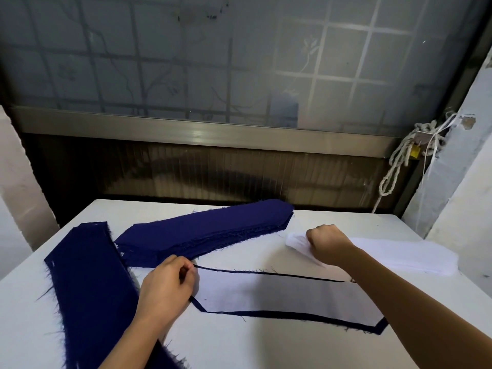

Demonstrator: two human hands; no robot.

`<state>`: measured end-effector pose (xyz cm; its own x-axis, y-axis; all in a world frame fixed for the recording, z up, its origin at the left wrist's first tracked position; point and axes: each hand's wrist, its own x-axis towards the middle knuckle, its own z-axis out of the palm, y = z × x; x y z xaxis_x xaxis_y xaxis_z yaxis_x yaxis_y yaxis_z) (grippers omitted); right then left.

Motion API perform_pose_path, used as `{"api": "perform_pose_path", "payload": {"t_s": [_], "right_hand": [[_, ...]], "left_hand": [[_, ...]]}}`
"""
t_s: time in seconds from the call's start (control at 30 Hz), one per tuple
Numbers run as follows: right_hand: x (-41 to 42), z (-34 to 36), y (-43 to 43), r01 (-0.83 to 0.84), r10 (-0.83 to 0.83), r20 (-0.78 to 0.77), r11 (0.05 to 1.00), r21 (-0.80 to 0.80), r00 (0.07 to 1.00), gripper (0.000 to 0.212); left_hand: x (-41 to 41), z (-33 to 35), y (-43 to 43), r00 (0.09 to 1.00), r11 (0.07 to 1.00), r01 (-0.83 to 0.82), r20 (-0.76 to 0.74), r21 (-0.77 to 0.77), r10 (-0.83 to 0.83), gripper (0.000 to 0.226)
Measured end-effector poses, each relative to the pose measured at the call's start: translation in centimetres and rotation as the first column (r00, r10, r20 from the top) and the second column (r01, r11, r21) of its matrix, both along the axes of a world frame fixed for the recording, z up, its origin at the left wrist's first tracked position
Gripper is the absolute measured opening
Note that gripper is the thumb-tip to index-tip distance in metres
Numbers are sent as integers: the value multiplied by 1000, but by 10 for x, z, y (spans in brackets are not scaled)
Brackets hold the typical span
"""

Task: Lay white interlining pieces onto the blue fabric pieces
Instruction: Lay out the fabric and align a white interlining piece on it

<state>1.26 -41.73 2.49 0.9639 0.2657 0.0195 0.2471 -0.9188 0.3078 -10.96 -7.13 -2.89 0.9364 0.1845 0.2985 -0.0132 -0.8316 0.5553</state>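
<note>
while one blue piece (378, 327) lies near the middle of the bench (239, 347) with its white interlining (279, 295) already on it, only a thin dark rim showing round the edge, the next round looks to be starting. the left hand (166, 287) sits at that piece's left tip, fingers curled and seemingly pinching the edge there. the right hand (328, 245) is a closed fist round the left end of a fresh interlining piece (295, 239), at the left end of the white stack (404, 255) on the right. a blue stack (205, 230) waits at the far side, and long blue strips (90, 288) lie on the left. as i judge it, the next move needs the covered pair shifted away, a bare blue piece pulled from the stack, and the white laid square inside its edges.
</note>
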Motion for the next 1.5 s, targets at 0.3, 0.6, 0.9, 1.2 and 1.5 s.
{"api": "perform_pose_path", "payload": {"t_s": [0.3, 0.6, 0.9, 1.2, 1.5], "right_hand": [[-4, -1, -19, 141, -131, -53, 937, 319, 990, 19], [-22, -5, -38, 337, -263, -227, 529, 779, 938, 18], [-46, 34, -8, 2, -133, 103, 623, 782, 986, 11], [-102, 20, 125, -196, 259, 63, 529, 826, 964, 15], [-98, -42, 172, -181, 286, 19, 553, 814, 958, 18]], "left_hand": [[1, -1, 1, 1000, 1000, -2, -1, -21, 2, 17], [3, -2, 0, 999, 1000, 1, 35, -25, 0, 19], [-1, 1, -2, 995, 997, 33, 101, -76, -25, 16], [-1, -2, -2, 976, 929, 217, 75, -300, -204, 37], [-3, 3, -4, 966, 942, 219, -77, -255, -246, 24]]}}
